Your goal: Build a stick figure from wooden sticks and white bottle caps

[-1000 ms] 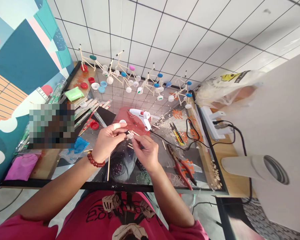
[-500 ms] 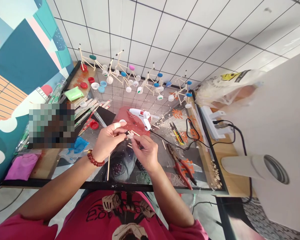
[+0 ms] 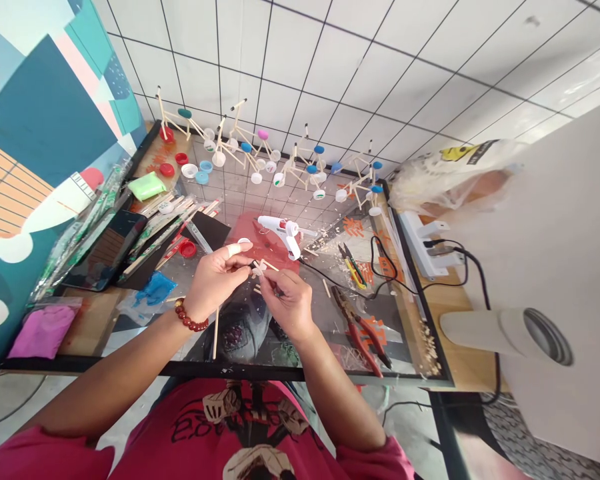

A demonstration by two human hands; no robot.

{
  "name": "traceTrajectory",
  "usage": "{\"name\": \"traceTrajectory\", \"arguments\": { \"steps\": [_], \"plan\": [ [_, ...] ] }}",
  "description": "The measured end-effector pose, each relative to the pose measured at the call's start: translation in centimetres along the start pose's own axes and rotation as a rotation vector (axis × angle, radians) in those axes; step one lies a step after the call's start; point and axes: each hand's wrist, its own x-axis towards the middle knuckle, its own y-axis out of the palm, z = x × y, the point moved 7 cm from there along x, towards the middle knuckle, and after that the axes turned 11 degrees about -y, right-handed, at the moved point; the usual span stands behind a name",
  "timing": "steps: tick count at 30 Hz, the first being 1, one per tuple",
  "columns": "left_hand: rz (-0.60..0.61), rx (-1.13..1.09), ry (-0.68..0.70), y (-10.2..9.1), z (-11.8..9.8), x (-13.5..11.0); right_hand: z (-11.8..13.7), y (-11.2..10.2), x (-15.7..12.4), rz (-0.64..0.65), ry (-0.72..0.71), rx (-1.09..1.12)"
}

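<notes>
My left hand [image 3: 215,279] and my right hand [image 3: 287,301] meet over the glass-topped table [image 3: 300,373]. Both pinch a small joint of short wooden sticks [image 3: 259,269] held between their fingertips. A long wooden stick [image 3: 216,331] runs down from my left hand past the wrist, which wears a red bead bracelet [image 3: 189,320]. A white tape wraps my left index fingertip. A white glue gun [image 3: 283,231] lies on a red mat [image 3: 263,243] just beyond my hands.
Red-handled pliers [image 3: 365,330] and yellow snips [image 3: 353,267] lie to the right, with a black cable [image 3: 405,283] running to a white power strip [image 3: 425,247]. Several stick-and-bottle-cap models [image 3: 260,157] line the tiled wall. Stick packets and a phone [image 3: 105,250] lie left.
My hands stay together on the stick joint with barely any shift. The view has tilted slightly, and the phone at the left now shows plainly.
</notes>
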Motion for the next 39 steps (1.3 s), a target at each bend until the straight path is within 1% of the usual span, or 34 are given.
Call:
{"name": "traceTrajectory", "arguments": {
  "steps": [4,8,10,15,25,29,33,39],
  "plan": [
    [0.014,-0.016,0.001,0.1,0.0,0.1,0.1,-0.1,0.1,-0.004,-0.001,0.021],
    [0.069,-0.19,-0.071,0.5,0.3,0.2,0.2,-0.5,0.2,-0.012,0.011,0.014],
    [0.103,-0.229,-0.09,0.8,0.3,0.2,0.3,-0.5,0.2,-0.012,0.004,0.007],
    [0.166,-0.208,-0.126,1.3,0.5,0.0,0.3,-0.7,0.2,-0.023,-0.01,-0.006],
    [0.169,-0.114,-0.117,1.3,0.7,-0.1,0.6,-0.7,0.2,-0.03,-0.043,-0.006],
    [0.195,-0.137,-0.124,1.4,0.5,-0.1,0.8,-0.9,0.2,-0.051,-0.058,-0.028],
    [0.222,-0.229,-0.159,1.7,0.4,-0.3,1.0,-1.2,0.2,-0.075,-0.107,-0.104],
    [0.215,-0.22,-0.182,1.5,0.7,-0.3,1.7,-1.5,0.2,-0.121,-0.245,-0.208]
  ]
}}
